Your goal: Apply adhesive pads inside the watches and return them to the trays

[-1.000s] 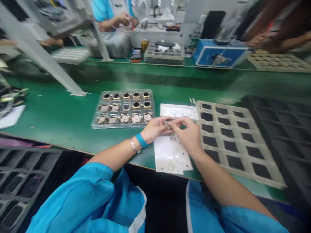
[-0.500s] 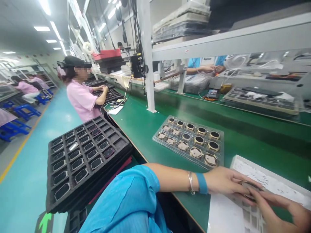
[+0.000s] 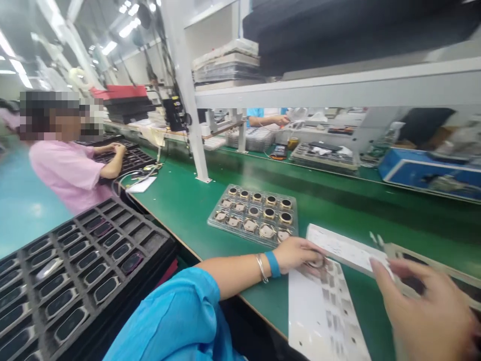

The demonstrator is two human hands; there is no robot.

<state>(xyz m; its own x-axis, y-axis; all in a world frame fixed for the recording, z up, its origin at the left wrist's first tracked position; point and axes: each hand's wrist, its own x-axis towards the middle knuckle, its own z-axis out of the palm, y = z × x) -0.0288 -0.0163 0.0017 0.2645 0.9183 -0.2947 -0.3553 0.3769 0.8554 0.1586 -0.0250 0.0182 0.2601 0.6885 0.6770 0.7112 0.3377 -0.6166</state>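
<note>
My left hand [image 3: 296, 254], with a blue band and silver bangles at its wrist, is closed around a round watch case [image 3: 316, 259]. The case is partly hidden by the fingers and blurred. Below it lies a white sheet [image 3: 308, 313] beside a strip with rows of small grey pieces [image 3: 334, 296]. My right hand [image 3: 428, 306] is at the right, thumb and forefinger drawn together near the end of a long white board [image 3: 338, 244]. What it pinches is too blurred to name. Two thin white tips [image 3: 377, 239] stand just beyond those fingers.
A clear tray [image 3: 218, 224] of round watch cases sits on the green table [image 3: 180, 200]. At left is a stack of black foam trays [image 3: 139, 225] with rectangular watch parts. A co-worker in pink [image 3: 67, 170] sits beyond. A white post [image 3: 195, 140] and shelf [image 3: 338, 82] stand overhead.
My right hand has come away from the watch case and moved right, beside the white board. My left hand keeps the case. The view has turned to the right.
</note>
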